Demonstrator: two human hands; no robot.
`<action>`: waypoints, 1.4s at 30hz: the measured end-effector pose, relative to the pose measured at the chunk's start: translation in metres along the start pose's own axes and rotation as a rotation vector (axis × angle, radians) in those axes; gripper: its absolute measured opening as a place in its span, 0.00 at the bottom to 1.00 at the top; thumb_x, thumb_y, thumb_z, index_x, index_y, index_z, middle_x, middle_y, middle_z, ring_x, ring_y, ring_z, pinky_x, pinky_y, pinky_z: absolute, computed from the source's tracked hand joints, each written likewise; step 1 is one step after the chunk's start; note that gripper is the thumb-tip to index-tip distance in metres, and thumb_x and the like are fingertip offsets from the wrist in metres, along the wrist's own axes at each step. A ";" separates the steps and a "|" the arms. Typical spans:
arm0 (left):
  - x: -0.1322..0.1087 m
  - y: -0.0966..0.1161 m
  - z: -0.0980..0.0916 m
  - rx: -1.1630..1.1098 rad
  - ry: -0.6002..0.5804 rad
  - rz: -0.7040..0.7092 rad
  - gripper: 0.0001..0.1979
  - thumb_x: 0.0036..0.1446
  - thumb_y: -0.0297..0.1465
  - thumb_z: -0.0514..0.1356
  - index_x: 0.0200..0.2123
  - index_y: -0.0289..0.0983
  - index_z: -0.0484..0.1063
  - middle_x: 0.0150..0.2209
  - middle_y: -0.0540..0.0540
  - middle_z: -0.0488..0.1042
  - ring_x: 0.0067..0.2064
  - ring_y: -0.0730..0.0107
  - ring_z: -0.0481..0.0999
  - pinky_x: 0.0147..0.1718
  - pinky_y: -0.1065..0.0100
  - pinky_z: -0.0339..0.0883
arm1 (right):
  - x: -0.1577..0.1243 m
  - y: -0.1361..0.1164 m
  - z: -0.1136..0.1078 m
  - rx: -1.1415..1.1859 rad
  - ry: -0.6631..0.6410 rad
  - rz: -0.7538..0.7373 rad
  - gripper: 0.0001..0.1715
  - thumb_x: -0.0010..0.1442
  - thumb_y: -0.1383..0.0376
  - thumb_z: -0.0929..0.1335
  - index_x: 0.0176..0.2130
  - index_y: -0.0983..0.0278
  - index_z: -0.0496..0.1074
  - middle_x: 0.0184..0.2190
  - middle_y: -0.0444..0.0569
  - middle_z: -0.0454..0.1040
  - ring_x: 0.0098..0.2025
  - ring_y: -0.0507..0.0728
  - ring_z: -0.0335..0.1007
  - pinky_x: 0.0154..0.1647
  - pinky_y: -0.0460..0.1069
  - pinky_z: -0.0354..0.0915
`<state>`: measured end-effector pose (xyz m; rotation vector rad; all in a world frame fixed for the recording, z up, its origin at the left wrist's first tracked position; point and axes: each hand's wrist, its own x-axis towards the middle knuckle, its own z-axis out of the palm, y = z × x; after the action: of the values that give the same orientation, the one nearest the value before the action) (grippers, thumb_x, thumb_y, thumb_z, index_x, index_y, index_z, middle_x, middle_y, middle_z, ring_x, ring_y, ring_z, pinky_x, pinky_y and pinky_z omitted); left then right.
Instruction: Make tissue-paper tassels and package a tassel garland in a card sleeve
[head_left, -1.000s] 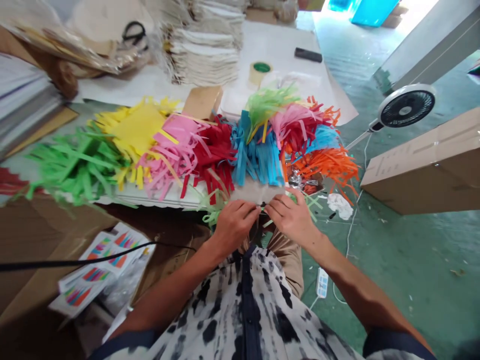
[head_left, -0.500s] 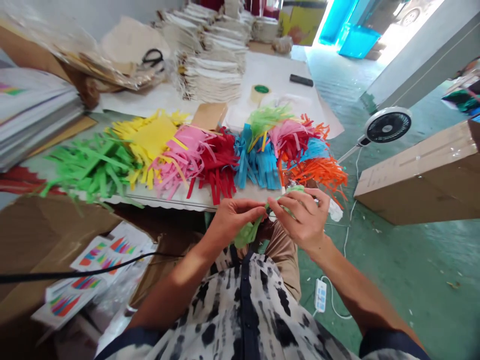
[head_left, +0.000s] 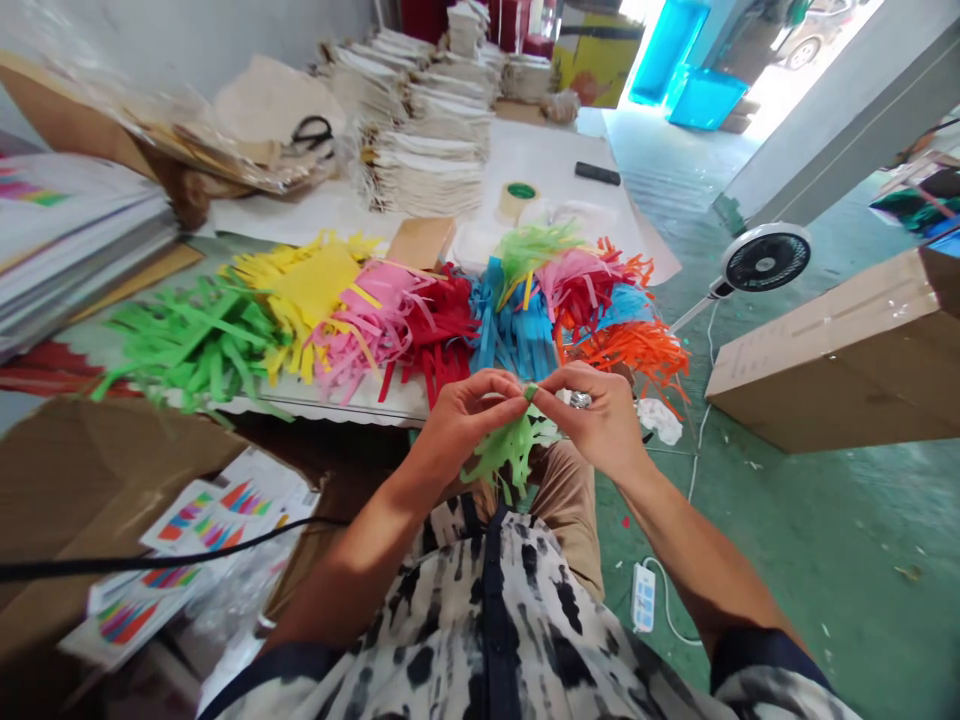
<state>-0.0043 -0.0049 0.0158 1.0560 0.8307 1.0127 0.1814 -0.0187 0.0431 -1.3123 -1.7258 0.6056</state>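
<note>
My left hand point(head_left: 465, 415) and my right hand point(head_left: 596, 420) meet above my lap, both pinched on the top of a light green paper fringe tassel point(head_left: 508, 452) whose strips hang down between them. Something small and shiny point(head_left: 580, 400) shows at my right fingers. Just beyond my hands, along the table's near edge, lie piles of cut paper fringe: green point(head_left: 191, 340), yellow point(head_left: 307, 285), pink point(head_left: 375, 315), red point(head_left: 435, 330), blue point(head_left: 514, 330) and orange point(head_left: 637, 345).
Stacks of cream bags point(head_left: 427, 150), a tape roll point(head_left: 517, 200), scissors point(head_left: 311, 130) and a black remote point(head_left: 598, 173) sit farther back on the white table point(head_left: 330, 400). A fan point(head_left: 763, 260) and a cardboard box point(head_left: 840, 350) stand on the green floor at right. Printed sheets point(head_left: 202, 515) and a black cable point(head_left: 150, 555) lie at left.
My hands have risen from the table's edge and drawn up the green fringe, which now hangs below my fingertips. The view has tilted upward.
</note>
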 end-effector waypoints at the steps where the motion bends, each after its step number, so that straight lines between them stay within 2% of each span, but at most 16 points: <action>1: 0.002 0.001 -0.001 -0.021 -0.010 0.016 0.12 0.53 0.38 0.75 0.31 0.37 0.80 0.45 0.47 0.80 0.42 0.70 0.79 0.42 0.70 0.72 | 0.004 -0.001 0.001 0.027 -0.007 0.024 0.09 0.62 0.62 0.74 0.29 0.59 0.81 0.26 0.42 0.79 0.30 0.53 0.72 0.34 0.50 0.64; 3: 0.005 0.001 -0.003 -0.071 -0.032 0.000 0.12 0.55 0.39 0.74 0.31 0.37 0.79 0.47 0.47 0.81 0.43 0.70 0.79 0.43 0.69 0.71 | 0.010 -0.002 0.002 0.046 -0.003 0.044 0.09 0.62 0.62 0.74 0.29 0.59 0.82 0.25 0.42 0.79 0.29 0.53 0.71 0.34 0.50 0.63; 5: 0.007 -0.001 -0.005 -0.108 -0.024 -0.025 0.12 0.55 0.40 0.74 0.33 0.38 0.79 0.42 0.48 0.82 0.38 0.71 0.78 0.40 0.69 0.71 | 0.016 -0.002 0.003 0.052 0.000 0.058 0.09 0.61 0.61 0.74 0.29 0.60 0.82 0.26 0.42 0.80 0.30 0.53 0.72 0.35 0.49 0.63; 8: 0.010 -0.003 -0.009 -0.085 0.038 -0.022 0.14 0.52 0.40 0.75 0.33 0.37 0.80 0.34 0.50 0.80 0.33 0.73 0.76 0.35 0.71 0.70 | 0.024 -0.002 0.004 0.093 -0.097 0.091 0.11 0.63 0.59 0.74 0.31 0.60 0.82 0.27 0.43 0.81 0.31 0.53 0.74 0.37 0.50 0.64; 11: 0.012 -0.002 -0.012 -0.037 0.093 0.001 0.16 0.51 0.42 0.76 0.33 0.37 0.80 0.31 0.50 0.79 0.30 0.74 0.75 0.31 0.71 0.68 | 0.027 -0.005 0.007 0.083 -0.180 0.080 0.12 0.65 0.57 0.72 0.35 0.60 0.82 0.32 0.44 0.83 0.35 0.55 0.76 0.40 0.51 0.66; 15: 0.014 0.000 -0.017 0.008 0.152 0.080 0.17 0.51 0.43 0.76 0.33 0.36 0.80 0.31 0.49 0.80 0.31 0.72 0.76 0.32 0.71 0.68 | 0.032 -0.011 0.017 -0.059 -0.097 -0.052 0.11 0.66 0.58 0.73 0.32 0.60 0.81 0.31 0.45 0.82 0.36 0.56 0.75 0.42 0.52 0.67; 17: 0.016 -0.001 -0.021 0.000 0.173 0.089 0.17 0.52 0.43 0.76 0.34 0.36 0.79 0.31 0.48 0.81 0.33 0.70 0.78 0.34 0.70 0.69 | 0.049 -0.011 0.021 -0.080 -0.071 -0.113 0.12 0.67 0.60 0.72 0.32 0.60 0.80 0.30 0.45 0.81 0.35 0.55 0.75 0.40 0.51 0.67; 19: 0.018 -0.002 -0.027 -0.016 0.188 0.078 0.17 0.52 0.42 0.76 0.34 0.36 0.79 0.31 0.47 0.82 0.34 0.68 0.80 0.36 0.70 0.70 | 0.084 -0.008 0.024 -0.121 0.007 -0.139 0.12 0.68 0.59 0.71 0.34 0.60 0.81 0.31 0.45 0.82 0.33 0.55 0.74 0.39 0.51 0.66; 22: 0.021 -0.006 -0.038 -0.013 0.219 0.075 0.16 0.54 0.42 0.75 0.35 0.37 0.78 0.32 0.47 0.82 0.34 0.68 0.81 0.35 0.71 0.70 | 0.165 0.006 0.035 -0.377 0.132 -0.161 0.14 0.70 0.58 0.69 0.37 0.62 0.81 0.36 0.49 0.84 0.39 0.58 0.76 0.43 0.52 0.66; 24: 0.023 -0.008 -0.045 -0.034 0.259 0.090 0.16 0.54 0.40 0.75 0.39 0.37 0.78 0.33 0.48 0.81 0.35 0.68 0.82 0.36 0.71 0.71 | 0.224 0.019 0.051 -0.659 0.044 -0.147 0.15 0.72 0.61 0.65 0.42 0.62 0.82 0.44 0.53 0.84 0.47 0.62 0.77 0.49 0.55 0.65; 26: 0.025 -0.009 -0.052 -0.077 0.294 0.100 0.19 0.55 0.39 0.74 0.46 0.38 0.78 0.34 0.50 0.80 0.36 0.68 0.82 0.37 0.70 0.72 | 0.273 0.035 0.076 -0.952 -0.164 -0.058 0.19 0.73 0.62 0.63 0.49 0.62 0.82 0.52 0.57 0.83 0.54 0.64 0.75 0.56 0.57 0.62; 28: 0.027 -0.012 -0.060 -0.098 0.298 0.067 0.21 0.56 0.39 0.74 0.50 0.38 0.79 0.35 0.49 0.81 0.37 0.67 0.82 0.39 0.70 0.72 | 0.307 0.051 0.102 -1.059 -0.276 0.004 0.17 0.70 0.64 0.66 0.51 0.65 0.82 0.53 0.62 0.82 0.56 0.66 0.75 0.60 0.60 0.60; 30: 0.028 -0.015 -0.067 -0.092 0.285 0.004 0.17 0.57 0.40 0.72 0.46 0.36 0.81 0.35 0.46 0.83 0.38 0.67 0.81 0.40 0.69 0.72 | 0.326 0.065 0.125 -1.088 -0.329 0.041 0.16 0.67 0.65 0.69 0.50 0.68 0.82 0.52 0.66 0.82 0.56 0.68 0.76 0.61 0.61 0.61; 33: 0.030 -0.020 -0.074 -0.100 0.285 -0.024 0.13 0.59 0.40 0.71 0.37 0.37 0.81 0.34 0.47 0.83 0.37 0.69 0.80 0.40 0.70 0.70 | 0.337 0.081 0.143 -1.122 -0.364 0.081 0.17 0.65 0.65 0.71 0.51 0.69 0.82 0.52 0.68 0.81 0.56 0.68 0.77 0.58 0.58 0.64; 36: 0.031 -0.022 -0.077 -0.117 0.290 0.003 0.12 0.60 0.40 0.70 0.36 0.37 0.79 0.35 0.47 0.82 0.39 0.69 0.79 0.41 0.71 0.69 | 0.338 0.086 0.146 -1.146 -0.353 0.099 0.18 0.65 0.67 0.69 0.53 0.69 0.81 0.52 0.69 0.81 0.56 0.68 0.78 0.55 0.56 0.66; 42: 0.031 -0.018 -0.076 -0.124 0.306 0.040 0.12 0.62 0.40 0.70 0.38 0.37 0.78 0.35 0.47 0.83 0.39 0.69 0.80 0.43 0.70 0.70 | 0.323 0.068 0.138 -1.159 -0.313 0.053 0.19 0.64 0.68 0.69 0.52 0.71 0.81 0.48 0.72 0.81 0.55 0.68 0.79 0.57 0.57 0.64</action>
<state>-0.0583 0.0440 -0.0261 0.8257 0.9823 1.2636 0.0750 0.3222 0.0293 -2.0966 -2.4282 -0.2862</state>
